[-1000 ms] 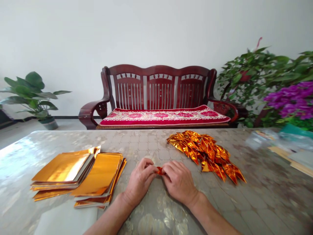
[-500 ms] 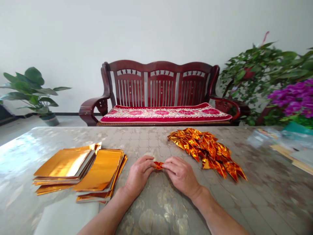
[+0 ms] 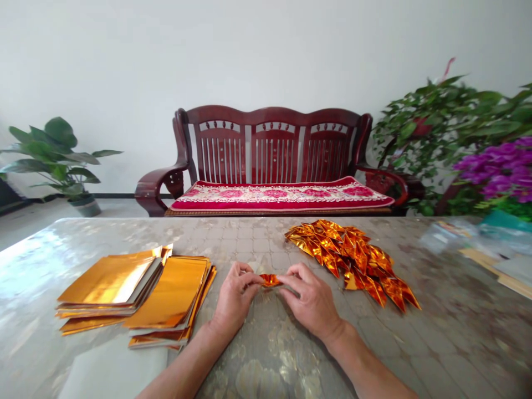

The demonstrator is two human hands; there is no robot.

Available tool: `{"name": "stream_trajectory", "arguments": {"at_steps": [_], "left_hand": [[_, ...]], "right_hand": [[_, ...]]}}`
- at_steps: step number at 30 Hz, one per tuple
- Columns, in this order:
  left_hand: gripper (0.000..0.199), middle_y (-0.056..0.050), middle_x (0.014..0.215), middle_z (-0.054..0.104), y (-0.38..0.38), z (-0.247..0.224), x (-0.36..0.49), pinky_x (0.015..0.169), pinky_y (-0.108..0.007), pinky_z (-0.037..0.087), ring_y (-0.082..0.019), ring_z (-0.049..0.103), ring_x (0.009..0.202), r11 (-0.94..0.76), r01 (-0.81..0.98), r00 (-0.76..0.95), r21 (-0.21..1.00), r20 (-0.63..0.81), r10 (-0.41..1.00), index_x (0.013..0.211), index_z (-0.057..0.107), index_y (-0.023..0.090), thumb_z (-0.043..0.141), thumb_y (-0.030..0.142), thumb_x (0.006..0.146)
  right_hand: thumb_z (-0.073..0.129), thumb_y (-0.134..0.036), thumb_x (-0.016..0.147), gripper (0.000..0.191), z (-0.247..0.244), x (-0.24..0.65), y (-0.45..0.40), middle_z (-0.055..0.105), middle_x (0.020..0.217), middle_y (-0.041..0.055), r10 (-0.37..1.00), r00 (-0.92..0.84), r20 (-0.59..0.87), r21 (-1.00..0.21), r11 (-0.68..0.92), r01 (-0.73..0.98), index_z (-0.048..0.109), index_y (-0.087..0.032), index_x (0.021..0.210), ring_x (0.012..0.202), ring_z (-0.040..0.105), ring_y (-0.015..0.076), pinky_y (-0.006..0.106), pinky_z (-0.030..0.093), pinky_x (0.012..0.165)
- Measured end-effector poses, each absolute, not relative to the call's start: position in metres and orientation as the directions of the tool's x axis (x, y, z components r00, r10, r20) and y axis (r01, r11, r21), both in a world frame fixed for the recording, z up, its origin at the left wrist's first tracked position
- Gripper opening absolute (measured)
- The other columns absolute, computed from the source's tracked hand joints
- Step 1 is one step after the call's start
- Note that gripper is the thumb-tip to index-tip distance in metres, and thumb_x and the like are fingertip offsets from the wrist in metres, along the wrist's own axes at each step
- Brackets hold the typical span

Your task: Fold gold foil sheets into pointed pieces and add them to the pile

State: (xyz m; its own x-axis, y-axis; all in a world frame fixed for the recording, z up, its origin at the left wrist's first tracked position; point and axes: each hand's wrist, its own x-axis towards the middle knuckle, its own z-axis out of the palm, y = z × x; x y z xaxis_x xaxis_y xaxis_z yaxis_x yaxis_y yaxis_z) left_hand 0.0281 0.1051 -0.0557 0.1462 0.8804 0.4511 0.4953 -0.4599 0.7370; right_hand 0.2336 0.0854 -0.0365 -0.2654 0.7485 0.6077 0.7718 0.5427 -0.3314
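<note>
A small folded piece of gold-orange foil (image 3: 270, 280) sits between my hands at the table's centre. My left hand (image 3: 236, 296) pinches its left end between thumb and fingers, and my right hand (image 3: 311, 302) holds its right end with the fingertips. Just beyond my right hand lies a loose pile of folded foil triangles (image 3: 349, 260). Left of my left hand are two stacks of flat gold foil sheets (image 3: 110, 282) (image 3: 168, 291). All of this rests on a mottled, glossy table top (image 3: 440, 316).
A dark red wooden bench (image 3: 270, 144) with a red floral cushion stands beyond the table. A potted plant (image 3: 54, 160) is at the left, and leafy greenery with purple flowers (image 3: 494, 166) is at the right. Plastic packets and cardboard (image 3: 490, 249) lie on the far right table end.
My fingers have shifted on the small foil piece, and my hands have drawn slightly apart. The piece shows more between them. The view has tilted slightly.
</note>
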Motion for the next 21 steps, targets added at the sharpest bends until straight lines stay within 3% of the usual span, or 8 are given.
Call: {"name": "stream_trajectory", "arguments": {"at_steps": [9,17,21], "left_hand": [[0.017,-0.001,0.082,0.067,0.1088,-0.0593,0.0281,0.076,-0.028,0.050,-0.016,0.063,0.081,-0.480,0.417,0.177,0.771,0.449,0.876,0.080,0.072,0.022,0.058,0.012,0.083],[0.016,-0.001,0.082,0.070,0.1064,-0.0587,0.0289,0.075,-0.025,0.050,-0.015,0.065,0.080,-0.509,0.455,0.229,0.731,0.456,0.860,0.080,0.071,0.021,0.059,0.011,0.084],[0.013,-0.002,0.083,0.071,0.1052,-0.0581,0.0281,0.075,-0.026,0.051,-0.015,0.066,0.080,-0.535,0.436,0.267,0.724,0.464,0.845,0.083,0.073,0.021,0.062,0.015,0.086]], "right_hand": [[0.063,-0.013,0.085,0.024,-0.0361,0.2343,0.0853,0.069,0.088,0.0028,0.755,-0.323,0.570,-0.274,0.545,0.792,0.070,-0.026,0.104,0.082,0.065,0.0184,0.028,0.049,0.072],[0.062,-0.018,0.091,0.009,-0.0397,0.2351,0.0888,0.069,0.084,0.0021,0.705,-0.438,0.557,-0.271,0.653,0.707,0.069,-0.023,0.092,0.081,0.064,0.0167,0.027,0.047,0.072],[0.060,-0.022,0.094,0.010,-0.0407,0.2353,0.0889,0.068,0.082,0.0018,0.686,-0.460,0.564,-0.262,0.677,0.688,0.070,-0.023,0.093,0.078,0.063,0.0155,0.026,0.047,0.071]]}}
